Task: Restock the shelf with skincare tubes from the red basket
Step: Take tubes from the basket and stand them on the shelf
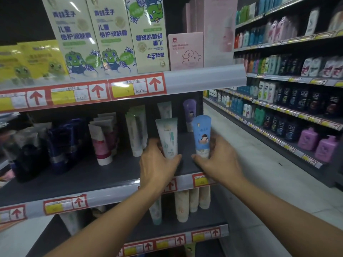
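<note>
Head view: you face a shop shelf (pixel 104 184), both arms reaching to its right end.
Left hand: your left hand (pixel 157 164) grips the white tube (pixel 168 138) low down, thumb curled round its cap end. Tube upright, cap down, at the shelf's front edge.
Right hand: your right hand (pixel 218 158) holds the blue tube (pixel 202 135) near its base, fingers wrapped behind, thumb in front. Also upright, cap down, just right of the white tube, not touching it.
Shelf contents: pale tubes (pixel 136 130) stand just left of the white tube; pink-banded tubes (pixel 102 141) and dark blue tubes (pixel 65 143) further left. A purple tube (pixel 189 112) stands behind, near the back.
Above: green frog boxes (pixel 96 38) and a pink box (pixel 185 51) on the upper shelf.
Below: cream tubes (pixel 193 201) on the lower shelf.
Price strip: red arrow labels (pixel 137 86) along shelf edges.
Right aisle: bottle racks (pixel 289 89), blurred.
Basket: out of frame.
</note>
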Demonstrator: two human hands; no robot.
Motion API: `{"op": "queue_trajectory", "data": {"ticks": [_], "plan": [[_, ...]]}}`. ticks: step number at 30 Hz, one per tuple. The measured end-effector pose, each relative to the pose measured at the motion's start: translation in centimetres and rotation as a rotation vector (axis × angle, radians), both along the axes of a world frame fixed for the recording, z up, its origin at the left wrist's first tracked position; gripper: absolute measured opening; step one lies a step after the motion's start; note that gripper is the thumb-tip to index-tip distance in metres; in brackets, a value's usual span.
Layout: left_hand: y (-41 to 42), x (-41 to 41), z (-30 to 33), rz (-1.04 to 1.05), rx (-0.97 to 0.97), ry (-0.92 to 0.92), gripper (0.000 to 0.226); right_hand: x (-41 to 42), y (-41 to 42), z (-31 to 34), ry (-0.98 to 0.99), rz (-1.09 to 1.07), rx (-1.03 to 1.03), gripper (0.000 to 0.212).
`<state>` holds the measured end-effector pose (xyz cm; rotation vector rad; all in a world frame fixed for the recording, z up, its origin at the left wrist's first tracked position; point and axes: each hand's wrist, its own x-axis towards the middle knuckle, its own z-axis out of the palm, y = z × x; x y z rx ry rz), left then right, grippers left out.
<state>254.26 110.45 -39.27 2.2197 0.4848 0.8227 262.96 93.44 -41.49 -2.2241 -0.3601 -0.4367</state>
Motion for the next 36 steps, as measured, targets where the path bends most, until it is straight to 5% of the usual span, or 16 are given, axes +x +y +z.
{"op": "queue_trajectory", "data": {"ticks": [4, 16, 36], "plan": [[0.3, 1.3, 0.0, 0.078, 0.053, 0.103, 0.06, 1.1, 0.4, 0.4, 0.075, -0.035, -0.134, 0.049], [2.8, 10.9, 0.8, 0.159, 0.112, 0.234, 0.069, 9.9, 4.8, 2.0, 0.185, -0.061, -0.151, 0.052], [4.8, 15.7, -1.3, 0.151, 0.021, 0.143, 0.063, 15.1, 7.5, 0.2, 0.172, -0.066, -0.102, 0.069]]}}
